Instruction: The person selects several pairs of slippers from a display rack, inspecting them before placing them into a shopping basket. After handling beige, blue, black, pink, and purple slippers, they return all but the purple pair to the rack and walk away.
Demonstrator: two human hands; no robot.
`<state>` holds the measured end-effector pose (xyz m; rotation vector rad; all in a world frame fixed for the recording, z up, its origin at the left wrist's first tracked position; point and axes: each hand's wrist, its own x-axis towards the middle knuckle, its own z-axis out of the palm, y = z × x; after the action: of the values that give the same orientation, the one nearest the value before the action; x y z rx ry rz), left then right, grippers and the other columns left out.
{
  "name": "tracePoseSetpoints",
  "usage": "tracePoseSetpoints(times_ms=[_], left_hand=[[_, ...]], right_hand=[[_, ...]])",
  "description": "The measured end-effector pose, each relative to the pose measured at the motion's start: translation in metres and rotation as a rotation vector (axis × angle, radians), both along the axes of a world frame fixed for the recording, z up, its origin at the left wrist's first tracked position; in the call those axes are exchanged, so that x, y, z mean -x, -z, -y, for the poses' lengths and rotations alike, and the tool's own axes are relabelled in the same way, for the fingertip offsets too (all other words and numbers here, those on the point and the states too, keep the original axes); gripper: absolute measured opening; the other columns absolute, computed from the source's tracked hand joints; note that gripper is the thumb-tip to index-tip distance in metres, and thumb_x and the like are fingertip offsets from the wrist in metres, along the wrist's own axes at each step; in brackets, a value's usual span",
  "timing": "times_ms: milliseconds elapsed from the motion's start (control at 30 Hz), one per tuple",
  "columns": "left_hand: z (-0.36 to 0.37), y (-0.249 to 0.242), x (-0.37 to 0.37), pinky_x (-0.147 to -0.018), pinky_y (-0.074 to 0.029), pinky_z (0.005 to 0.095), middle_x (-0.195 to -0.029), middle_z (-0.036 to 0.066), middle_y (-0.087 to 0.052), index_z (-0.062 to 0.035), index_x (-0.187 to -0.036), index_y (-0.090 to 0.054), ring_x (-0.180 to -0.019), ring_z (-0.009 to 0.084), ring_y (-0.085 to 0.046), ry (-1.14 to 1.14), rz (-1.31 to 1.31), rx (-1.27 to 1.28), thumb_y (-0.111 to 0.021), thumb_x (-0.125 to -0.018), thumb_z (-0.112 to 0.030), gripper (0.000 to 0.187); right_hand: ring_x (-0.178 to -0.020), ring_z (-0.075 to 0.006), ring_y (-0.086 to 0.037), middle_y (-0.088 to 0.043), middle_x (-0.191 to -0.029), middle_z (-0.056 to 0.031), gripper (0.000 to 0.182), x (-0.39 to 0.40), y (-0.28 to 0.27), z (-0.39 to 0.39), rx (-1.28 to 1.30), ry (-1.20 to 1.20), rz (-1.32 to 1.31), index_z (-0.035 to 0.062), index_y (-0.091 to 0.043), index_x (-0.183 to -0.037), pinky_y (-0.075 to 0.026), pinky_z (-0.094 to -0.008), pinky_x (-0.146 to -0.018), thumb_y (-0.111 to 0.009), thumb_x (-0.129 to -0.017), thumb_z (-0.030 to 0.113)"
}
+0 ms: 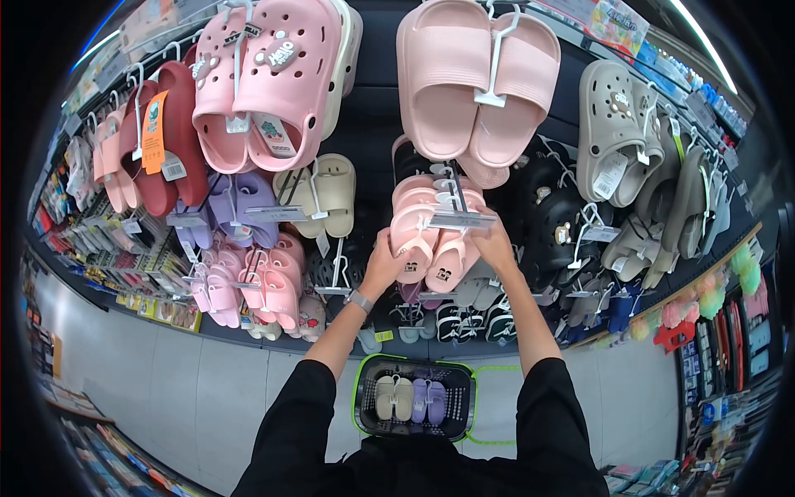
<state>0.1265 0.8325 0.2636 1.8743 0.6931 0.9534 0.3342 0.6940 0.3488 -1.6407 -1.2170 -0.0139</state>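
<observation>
A stack of pink flip-flops (422,248) hangs on a display hook in front of me, with small dark prints on the heels of the front pair. My left hand (386,263) is closed on the stack's left edge, a watch on its wrist. On the opposite edge, my right hand (496,243) grips the same stack, its fingertips partly hidden behind it. A price-tag holder (462,220) crosses in front of the upper part of the flip-flops. Just above hang larger pink slides (439,91) on a white hanger.
Pink clogs (281,74), purple slides (240,203) and beige slides (335,195) hang on the left. Grey clogs (613,124) and black clogs (551,228) hang on the right. On the floor below me, a black basket (360,398) with green trim holds beige and purple slides.
</observation>
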Motion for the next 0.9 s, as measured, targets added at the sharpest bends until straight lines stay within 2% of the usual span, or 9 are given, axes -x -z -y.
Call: tracePoseSetpoints(times_ms=[233,333,433,533,667,733,800,833,900], left_hand=[[0.015,-0.015,0.004,-0.087,-0.046,0.0327,-0.114,0.015,-0.053,0.0012,-0.13,-0.029,-0.101,0.0202,-0.055,0.127,0.069,0.111,-0.069,-0.079,-0.016,0.068],[0.017,-0.018,0.004,-0.088,-0.046,0.0326,-0.115,0.015,-0.053,0.0012,-0.132,-0.028,-0.102,0.02,-0.055,0.13,0.061,0.119,-0.069,-0.079,-0.015,0.069],[0.011,0.001,0.002,-0.09,-0.045,0.0328,-0.118,0.014,-0.052,0.0016,-0.132,-0.028,-0.106,0.0191,-0.054,0.152,0.147,0.093,-0.069,-0.08,-0.013,0.068],[0.019,0.001,0.008,-0.086,-0.046,0.0327,-0.112,0.014,-0.055,0.0027,-0.128,-0.035,-0.098,0.0196,-0.056,0.122,0.126,0.123,-0.069,-0.077,-0.014,0.063],[0.027,0.049,0.029,-0.081,-0.047,0.0291,-0.099,0.012,-0.057,0.0031,-0.125,-0.039,-0.089,0.0176,-0.057,0.004,0.056,0.122,-0.066,-0.082,-0.013,0.053],[0.047,0.073,0.051,-0.077,-0.047,0.0271,-0.092,0.009,-0.058,0.0027,-0.12,-0.044,-0.082,0.0149,-0.057,-0.026,0.027,0.168,-0.062,-0.085,-0.013,0.042],[0.07,0.14,0.082,-0.075,-0.047,0.0264,-0.088,0.006,-0.059,0.0017,-0.111,-0.051,-0.079,0.0133,-0.056,-0.024,0.002,0.257,-0.058,-0.088,-0.017,0.031],[0.086,0.18,0.1,-0.073,-0.046,0.0265,-0.087,0.006,-0.06,0.0009,-0.106,-0.055,-0.079,0.0132,-0.055,-0.015,-0.013,0.321,-0.057,-0.089,-0.021,0.028],[0.141,0.238,0.146,-0.068,-0.045,0.0266,-0.077,0.003,-0.058,-0.0014,-0.084,-0.06,-0.072,0.011,-0.053,0.016,-0.332,0.304,-0.055,-0.089,-0.023,0.023]], right_hand=[[-0.093,-0.0152,-0.054,-0.058,-0.099,-0.0096,0.03,-0.03,0.043,-0.006,-0.091,-0.089,-0.399,-0.0001,-0.051,-0.113,-0.043,-0.027,-0.084,-0.054,-0.083,0.003],[-0.092,-0.0148,-0.055,-0.058,-0.099,-0.0091,0.028,-0.031,0.045,-0.005,-0.033,-0.016,-0.354,-0.0008,-0.052,-0.112,-0.044,-0.0268,-0.084,-0.055,-0.085,0.006],[-0.092,-0.0147,-0.056,-0.059,-0.1,-0.0087,0.026,-0.023,0.046,0.005,-0.154,-0.01,-0.336,-0.0014,-0.054,-0.109,-0.045,-0.0276,-0.083,-0.055,-0.087,0.012],[-0.091,-0.0223,-0.059,-0.059,-0.099,-0.013,0.03,-0.024,0.059,0.029,-0.066,0.135,-0.123,-0.0024,-0.054,-0.11,-0.046,-0.0325,-0.083,-0.056,-0.083,0.01],[-0.087,-0.0174,-0.059,-0.06,-0.094,-0.0112,0.026,-0.007,0.094,0.088,-0.021,0.18,-0.285,-0.0004,-0.054,-0.109,-0.046,-0.0287,-0.079,-0.053,-0.085,0.011],[-0.075,-0.0143,-0.06,-0.062,-0.079,-0.0088,0.019,0.01,0.121,0.126,-0.01,0.069,-0.546,0.0016,-0.056,-0.104,-0.047,-0.0262,-0.069,-0.048,-0.089,0.011],[-0.048,-0.0116,-0.053,-0.059,-0.063,-0.0066,0.016,0.034,0.165,0.165,0.107,0.085,-0.757,0.0018,-0.056,-0.095,-0.042,-0.0262,-0.045,-0.046,-0.093,0.014],[-0.044,-0.0115,-0.051,-0.059,-0.061,-0.0055,0.018,0.046,0.187,0.186,0.218,0.119,-0.732,0.0018,-0.057,-0.092,-0.039,-0.0282,-0.041,-0.046,-0.093,0.016],[-0.043,-0.0102,-0.049,-0.059,-0.067,-0.0054,0.02,0.077,0.264,0.234,0.28,0.195,-0.858,0.0026,-0.059,-0.084,-0.036,-0.027,-0.039,-0.045,-0.093,0.015]])
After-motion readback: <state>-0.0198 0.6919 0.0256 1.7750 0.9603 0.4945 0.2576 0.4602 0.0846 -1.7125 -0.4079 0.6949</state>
